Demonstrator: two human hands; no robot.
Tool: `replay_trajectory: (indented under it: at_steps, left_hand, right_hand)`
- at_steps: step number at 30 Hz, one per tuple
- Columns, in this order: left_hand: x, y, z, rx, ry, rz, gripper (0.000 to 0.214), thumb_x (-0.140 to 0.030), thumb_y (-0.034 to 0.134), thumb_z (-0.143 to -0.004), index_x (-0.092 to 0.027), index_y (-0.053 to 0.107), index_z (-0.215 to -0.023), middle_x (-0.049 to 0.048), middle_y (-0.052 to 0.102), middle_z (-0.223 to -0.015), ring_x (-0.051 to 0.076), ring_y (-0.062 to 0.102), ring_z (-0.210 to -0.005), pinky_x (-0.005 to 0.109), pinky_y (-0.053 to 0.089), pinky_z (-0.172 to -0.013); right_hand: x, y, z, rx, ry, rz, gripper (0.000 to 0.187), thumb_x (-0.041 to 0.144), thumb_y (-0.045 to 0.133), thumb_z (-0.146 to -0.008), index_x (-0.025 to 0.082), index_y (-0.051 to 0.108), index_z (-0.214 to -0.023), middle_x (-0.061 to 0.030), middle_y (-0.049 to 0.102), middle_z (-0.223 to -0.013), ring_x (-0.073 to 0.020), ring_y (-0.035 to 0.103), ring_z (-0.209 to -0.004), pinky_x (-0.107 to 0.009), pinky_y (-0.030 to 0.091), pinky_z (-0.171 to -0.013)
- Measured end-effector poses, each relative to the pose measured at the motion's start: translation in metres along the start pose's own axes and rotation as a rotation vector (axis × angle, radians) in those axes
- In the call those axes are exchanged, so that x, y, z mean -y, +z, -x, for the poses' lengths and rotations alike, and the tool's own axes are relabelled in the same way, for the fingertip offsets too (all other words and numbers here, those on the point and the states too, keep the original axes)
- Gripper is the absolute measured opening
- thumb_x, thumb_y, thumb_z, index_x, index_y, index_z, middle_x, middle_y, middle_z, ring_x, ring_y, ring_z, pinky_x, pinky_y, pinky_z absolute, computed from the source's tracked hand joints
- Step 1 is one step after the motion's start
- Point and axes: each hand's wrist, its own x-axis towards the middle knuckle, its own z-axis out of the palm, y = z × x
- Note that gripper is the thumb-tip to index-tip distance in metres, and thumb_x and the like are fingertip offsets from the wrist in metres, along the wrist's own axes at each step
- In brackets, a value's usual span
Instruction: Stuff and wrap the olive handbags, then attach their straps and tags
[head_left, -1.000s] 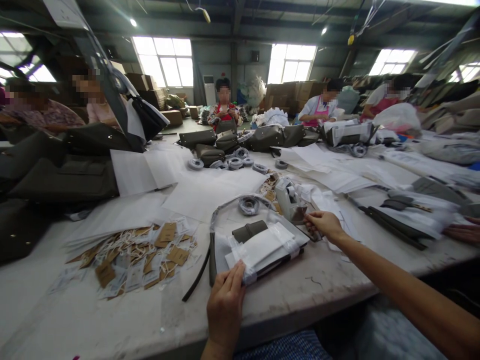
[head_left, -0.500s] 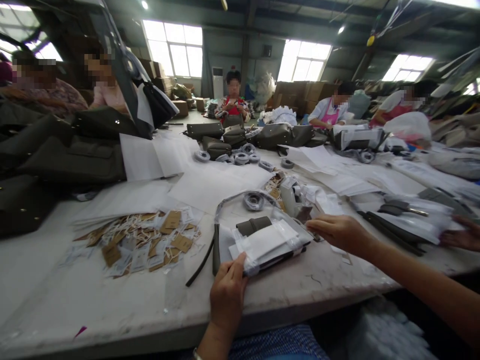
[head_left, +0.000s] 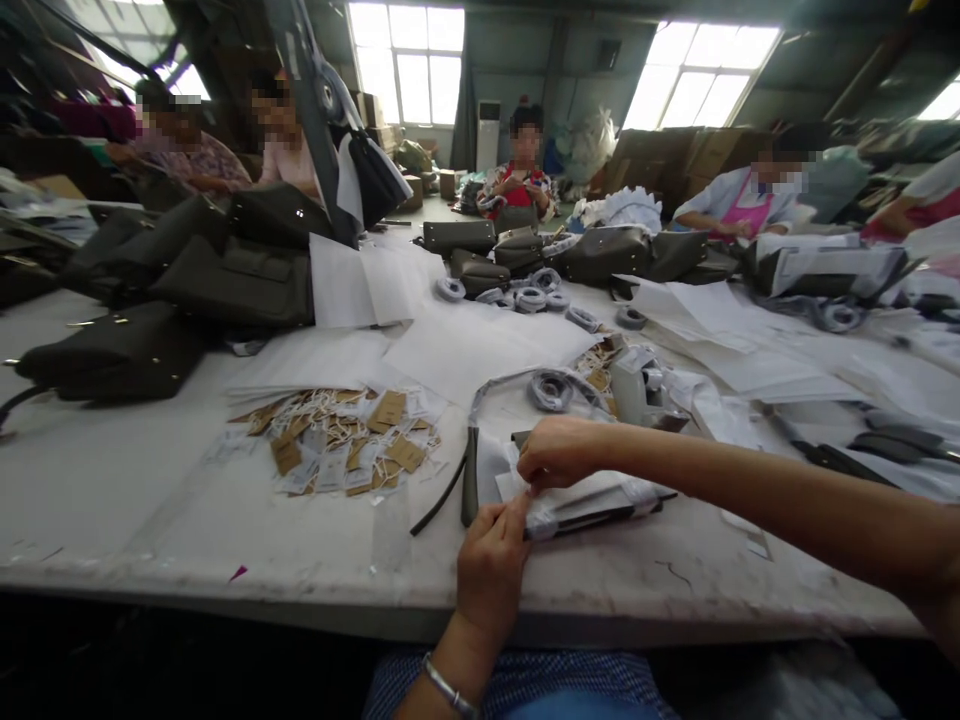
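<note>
A dark olive handbag lies in front of me at the table's front edge, its handle wrapped and arched behind it. White paper covers its upper face, and clear film wraps the near side. My left hand is closed on the bag's near left edge, thumb and fingers at the paper. Just above, my right hand reaches across the bag, fingers pinched together and touching the left fingertips. Whatever those right fingers hold is hidden.
Brown and white hang tags lie piled to the left. A tape dispenser stands behind the bag. Dark handbags are heaped at left, white sheets spread mid-table, and wrapped coils lie beyond. Several co-workers sit around the table.
My right hand has moved left from the bag's right side to meet my left fingertips, its fingers now pinched. The left hand keeps its grip. The view has turned.
</note>
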Motion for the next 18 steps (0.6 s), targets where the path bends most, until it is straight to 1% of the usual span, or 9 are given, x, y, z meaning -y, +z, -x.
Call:
replay_trajectory:
  at_steps: [3,5,7,10,13,15,18]
  left_hand:
    - [0.0,-0.001,0.0,0.024,-0.002,0.009,0.061,-0.004,0.068,-0.081,-0.02,0.051,-0.138,0.0022,0.073,-0.11,0.02,0.064,-0.1,0.032,0.058,-0.09]
    - [0.0,-0.001,0.0,0.029,-0.002,0.017,0.062,-0.004,0.067,-0.082,-0.02,0.05,-0.139,0.0028,0.073,-0.111,0.02,0.065,-0.1,0.032,0.058,-0.091]
    - [0.0,0.0,0.0,0.016,-0.006,0.026,0.06,-0.004,0.068,-0.081,-0.019,0.051,-0.137,0.0033,0.073,-0.109,0.02,0.065,-0.099,0.032,0.058,-0.091]
    - [0.001,0.002,0.001,-0.007,0.003,0.031,0.057,-0.005,0.069,-0.082,-0.017,0.053,-0.135,0.0037,0.074,-0.106,0.02,0.065,-0.098,0.032,0.059,-0.09]
    - [0.002,0.003,0.0,-0.027,0.014,0.046,0.055,-0.006,0.067,-0.084,-0.018,0.053,-0.135,0.004,0.074,-0.106,0.02,0.065,-0.097,0.032,0.06,-0.088]
    - [0.002,0.002,0.0,-0.03,0.005,0.062,0.052,-0.007,0.066,-0.085,-0.018,0.054,-0.134,0.004,0.074,-0.106,0.019,0.065,-0.097,0.031,0.059,-0.088]
    - [0.001,0.0,-0.001,-0.019,-0.013,0.076,0.052,-0.005,0.066,-0.084,-0.019,0.055,-0.133,0.0035,0.074,-0.106,0.019,0.065,-0.099,0.031,0.059,-0.09]
  right_hand:
    - [-0.004,-0.007,-0.018,0.112,0.019,-0.023,0.01,0.033,0.073,-0.081,0.025,0.077,-0.085,-0.0005,0.073,-0.076,-0.0141,0.056,-0.062,-0.026,0.024,-0.053]
    - [-0.008,-0.012,-0.024,0.155,0.006,-0.061,0.011,0.034,0.075,-0.079,0.025,0.077,-0.085,0.0011,0.073,-0.075,-0.0127,0.054,-0.06,-0.025,0.025,-0.053]
    - [-0.014,-0.015,-0.025,0.172,0.0,-0.087,0.013,0.032,0.076,-0.078,0.024,0.077,-0.088,0.0015,0.073,-0.076,-0.0114,0.054,-0.059,-0.024,0.028,-0.053]
    - [-0.023,-0.018,-0.014,0.106,0.032,-0.178,0.014,0.025,0.071,-0.081,0.019,0.076,-0.092,0.0004,0.074,-0.078,-0.0107,0.056,-0.061,-0.022,0.032,-0.055]
    - [-0.022,-0.022,0.006,0.032,0.044,-0.362,0.014,0.024,0.066,-0.083,0.016,0.076,-0.09,0.0003,0.071,-0.074,-0.0105,0.057,-0.061,-0.021,0.036,-0.057]
    - [-0.016,-0.026,0.019,0.059,0.033,-0.503,0.018,0.029,0.066,-0.084,0.015,0.075,-0.089,0.0004,0.069,-0.071,-0.0104,0.057,-0.061,-0.02,0.038,-0.057]
    - [-0.002,-0.029,0.028,0.211,0.031,-0.723,0.025,0.038,0.066,-0.085,0.014,0.074,-0.085,0.0005,0.068,-0.068,-0.0105,0.057,-0.06,-0.019,0.04,-0.057]
